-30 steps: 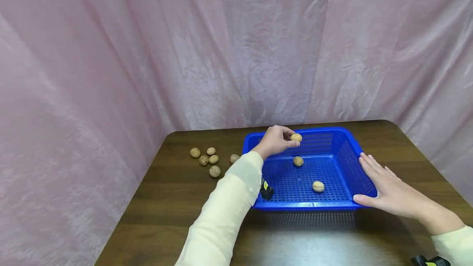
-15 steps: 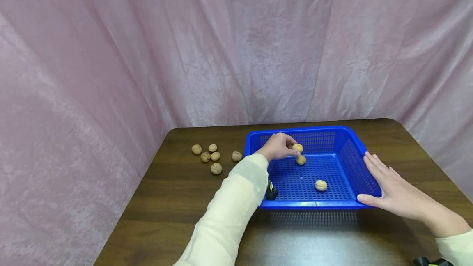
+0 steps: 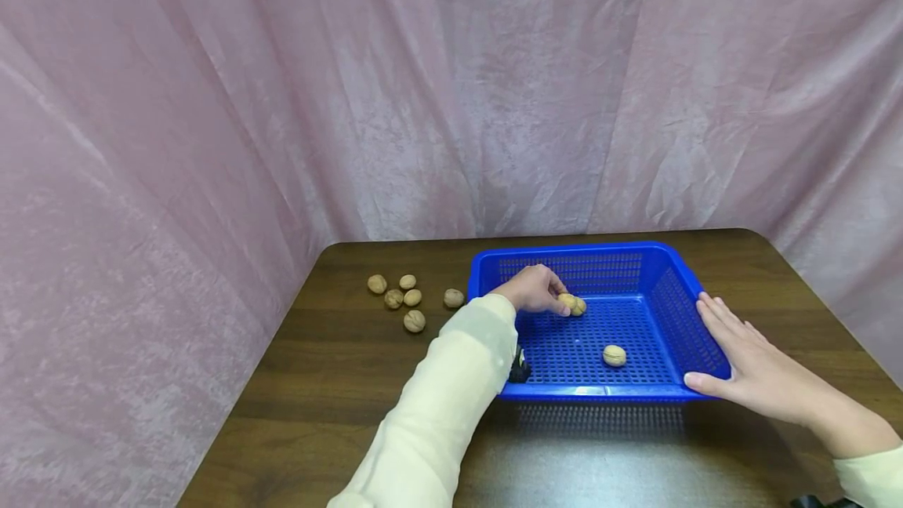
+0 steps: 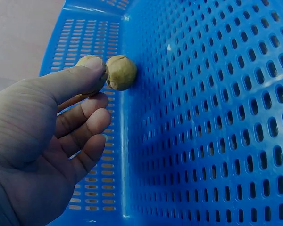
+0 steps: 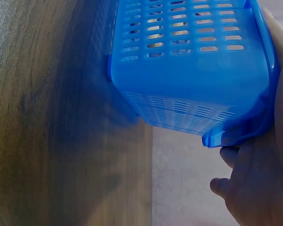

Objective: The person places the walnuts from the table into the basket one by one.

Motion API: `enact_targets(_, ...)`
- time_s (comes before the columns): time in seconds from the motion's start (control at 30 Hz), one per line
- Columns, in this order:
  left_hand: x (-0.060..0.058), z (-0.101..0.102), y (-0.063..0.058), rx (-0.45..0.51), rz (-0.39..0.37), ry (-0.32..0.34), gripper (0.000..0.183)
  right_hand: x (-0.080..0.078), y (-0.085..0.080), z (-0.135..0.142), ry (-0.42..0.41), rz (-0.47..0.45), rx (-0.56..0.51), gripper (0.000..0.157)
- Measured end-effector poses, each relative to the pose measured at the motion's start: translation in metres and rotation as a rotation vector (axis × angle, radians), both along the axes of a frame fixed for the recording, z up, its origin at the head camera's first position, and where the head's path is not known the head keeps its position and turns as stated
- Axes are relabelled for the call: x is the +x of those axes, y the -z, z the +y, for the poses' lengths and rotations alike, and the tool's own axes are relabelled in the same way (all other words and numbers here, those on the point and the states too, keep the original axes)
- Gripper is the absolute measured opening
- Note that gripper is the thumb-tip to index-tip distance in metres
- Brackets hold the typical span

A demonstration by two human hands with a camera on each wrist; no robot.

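My left hand (image 3: pixel 532 288) reaches into the blue plastic basket (image 3: pixel 600 392) and pinches a walnut (image 4: pixel 98 85) between thumb and fingertips. Right beside that nut, inside the basket, sits a second walnut (image 4: pixel 121 73); the two overlap in the head view. A third walnut (image 3: pixel 614 356) lies on the basket floor toward the front right. At the basket's right side, my right hand (image 3: pixel 758 371) rests against the rim with its fingers straight and the thumb at the front corner. The right wrist view shows the slotted outer wall (image 5: pixel 188 70) close to that hand.
Several loose walnuts (image 3: pixel 412 298) lie on the wooden table (image 3: pixel 339 390) left of the basket. One walnut (image 3: pixel 454 298) is close to the basket's left wall. A pink curtain (image 3: pixel 451 100) hangs behind the table.
The left hand has lowered the pinched walnut from rim height down into the basket, beside the second walnut. The right hand stays at the rim. The head view has shifted slightly.
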State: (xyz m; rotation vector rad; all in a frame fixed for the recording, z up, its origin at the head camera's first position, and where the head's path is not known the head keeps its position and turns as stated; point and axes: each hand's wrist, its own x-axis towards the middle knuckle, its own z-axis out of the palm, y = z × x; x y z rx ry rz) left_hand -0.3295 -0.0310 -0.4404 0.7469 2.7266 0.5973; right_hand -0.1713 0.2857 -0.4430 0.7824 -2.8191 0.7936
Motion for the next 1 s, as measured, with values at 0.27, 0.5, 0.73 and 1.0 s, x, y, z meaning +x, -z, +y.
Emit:
enact_targets(0.27, 0.0015, -0.0009, 0.0021, -0.080, -0.024, -0.012, 0.021, 0.0004, 0.0009, -0.0001, -0.003, 0.006, -0.007, 0.102)
enact_targets(0.5, 0.0014, -0.0011, 0.0022, -0.111, -0.016, -0.006, 0.014, 0.0024, -0.0002, 0.0001, -0.010, 0.001, 0.001, 0.101)
enact_targets(0.73, -0.0004, -0.0004, 0.0015, -0.110, -0.015, -0.011, 0.014, 0.0028, -0.0009, 0.0006, -0.009, 0.012, 0.002, 0.101)
enact_targets(1.0, 0.0000, -0.0018, -0.0009, -0.067, 0.004, -0.004, 0.014, 0.0007, -0.0003, -0.0004, -0.007, 0.015, -0.008, 0.101)
